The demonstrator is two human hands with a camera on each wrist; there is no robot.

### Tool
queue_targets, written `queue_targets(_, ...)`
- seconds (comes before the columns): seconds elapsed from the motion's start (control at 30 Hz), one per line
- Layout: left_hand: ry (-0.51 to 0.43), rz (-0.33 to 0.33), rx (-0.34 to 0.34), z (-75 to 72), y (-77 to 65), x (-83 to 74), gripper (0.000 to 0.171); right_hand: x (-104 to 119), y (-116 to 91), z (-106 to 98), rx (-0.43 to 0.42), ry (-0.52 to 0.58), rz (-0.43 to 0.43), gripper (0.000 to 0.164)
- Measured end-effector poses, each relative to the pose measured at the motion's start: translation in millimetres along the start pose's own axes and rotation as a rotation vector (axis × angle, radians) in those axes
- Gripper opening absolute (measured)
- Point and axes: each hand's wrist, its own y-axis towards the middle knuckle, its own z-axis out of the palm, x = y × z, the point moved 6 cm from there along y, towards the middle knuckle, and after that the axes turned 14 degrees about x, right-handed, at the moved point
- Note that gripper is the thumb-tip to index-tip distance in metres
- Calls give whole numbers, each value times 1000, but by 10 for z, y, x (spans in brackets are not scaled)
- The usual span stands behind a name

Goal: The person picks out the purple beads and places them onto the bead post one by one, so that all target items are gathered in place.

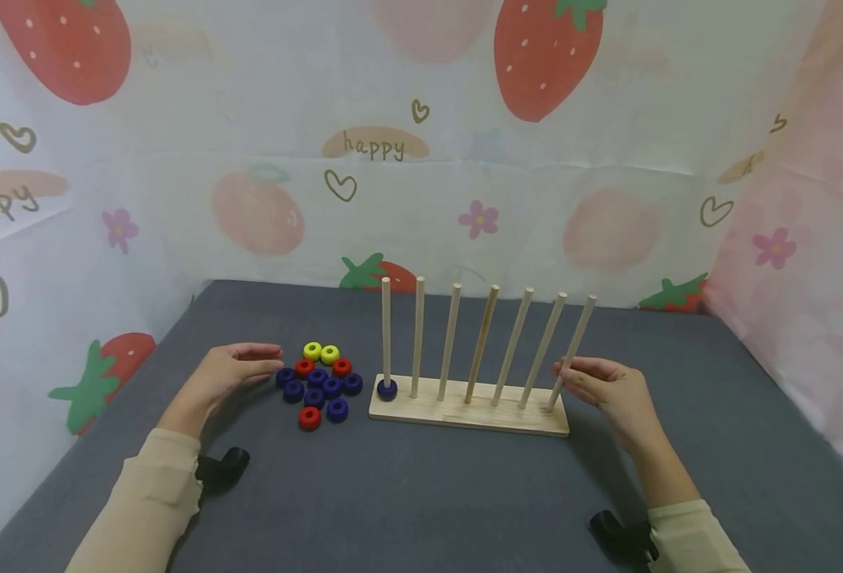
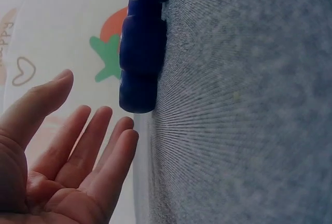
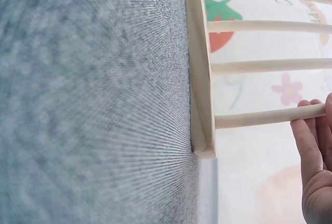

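Note:
A wooden peg stand has a flat base (image 1: 464, 414) and several upright pegs in a row. One dark blue ring (image 1: 387, 391) sits at the foot of the leftmost peg (image 1: 386, 326). My right hand (image 1: 618, 394) pinches the rightmost peg (image 1: 579, 334) between thumb and fingers, low in the head view. Left of the stand lies a group of loose rings: several blue rings (image 1: 331, 387), red rings (image 1: 310, 419) and two yellow rings (image 1: 312, 351). Beside this group hovers my left hand (image 1: 231, 372), fingers extended and holding nothing; the left wrist view shows it just short of the nearest blue ring (image 2: 138, 90).
A dark grey cloth (image 1: 407, 493) covers the table. Behind and at the sides hangs a white curtain (image 1: 407, 87) printed with strawberries, hearts and flowers. Black wrist mounts (image 1: 224, 469) protrude near both cream sleeves (image 1: 142, 501).

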Motion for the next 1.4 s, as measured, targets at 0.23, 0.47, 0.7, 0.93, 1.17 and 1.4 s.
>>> queue_targets(0.23,26,-44,45,11,43,-6,61,1,6,0,10,20,-7,44)
queue_targets(0.47,21,-83,75,26,94,-5,59,10,1,1,27,46,-19,44)
queue_targets(0.7,94,-100,101,22,119,13,57,8,0,-1,24,31,-14,43)
queue_targets(0.93,144,-125,106,13,95,12,51,9,-2,-1,20,41,-12,41)
queue_targets(1.17,169,-127,114,-1,94,-6,44,9,11,0,20,47,-9,40)
queue_targets(1.4,213,-115,151,9,104,-38,45,-3,9,-9,14,52,-2,42)
